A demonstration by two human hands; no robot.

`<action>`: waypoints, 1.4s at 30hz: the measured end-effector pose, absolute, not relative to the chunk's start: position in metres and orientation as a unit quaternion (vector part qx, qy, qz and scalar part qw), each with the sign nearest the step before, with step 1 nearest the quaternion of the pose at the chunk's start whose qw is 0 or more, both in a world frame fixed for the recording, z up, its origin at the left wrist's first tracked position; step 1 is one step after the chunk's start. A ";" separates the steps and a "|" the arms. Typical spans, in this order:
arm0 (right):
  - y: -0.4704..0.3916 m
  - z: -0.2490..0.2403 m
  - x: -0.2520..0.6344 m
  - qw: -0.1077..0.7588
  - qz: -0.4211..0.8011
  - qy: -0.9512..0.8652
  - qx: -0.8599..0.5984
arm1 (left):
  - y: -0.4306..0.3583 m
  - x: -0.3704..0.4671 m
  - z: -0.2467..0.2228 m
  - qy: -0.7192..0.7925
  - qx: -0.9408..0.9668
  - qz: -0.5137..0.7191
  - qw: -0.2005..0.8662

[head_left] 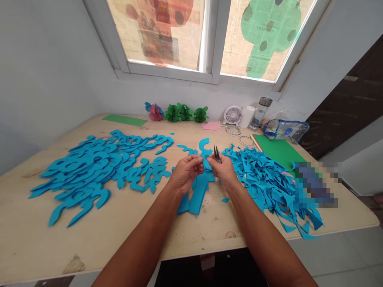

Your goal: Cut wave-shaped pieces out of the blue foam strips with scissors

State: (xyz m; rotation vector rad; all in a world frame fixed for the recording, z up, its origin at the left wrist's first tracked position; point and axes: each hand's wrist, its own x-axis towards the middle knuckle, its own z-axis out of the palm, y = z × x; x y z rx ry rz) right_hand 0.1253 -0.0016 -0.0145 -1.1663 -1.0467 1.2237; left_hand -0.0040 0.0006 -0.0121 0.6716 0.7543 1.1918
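Near the middle of the table, my left hand (189, 171) and my right hand (222, 169) pinch a curved blue paper piece (204, 144) between them. Dark-bladed scissors (216, 154) also sit in my right hand, their tips pointing up and away. Below my hands lie flat blue paper strips (198, 196). A large heap of wavy cut blue shapes (80, 163) spreads over the left of the table. To the right of my right hand is a pile of small blue scraps (260, 173).
Along the back of the wooden table (128, 247) stand green paper figures (184, 113), a small white fan (232, 115), a glass bottle (259, 114) and a clear pouch (286, 130). Green sheets (278, 149) lie at the right, beside a blurred patch.
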 end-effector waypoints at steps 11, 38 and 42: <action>0.003 -0.025 0.127 0.507 0.442 -0.538 -0.507 | 0.003 -0.003 -0.018 0.389 0.326 0.557 0.658; 0.018 -0.022 0.150 0.706 0.412 -0.235 -0.525 | 0.013 -0.017 -0.017 0.447 0.426 0.528 0.583; 0.011 -0.020 0.141 0.640 0.508 -0.321 -0.478 | 0.009 -0.017 -0.015 0.450 0.486 0.466 0.586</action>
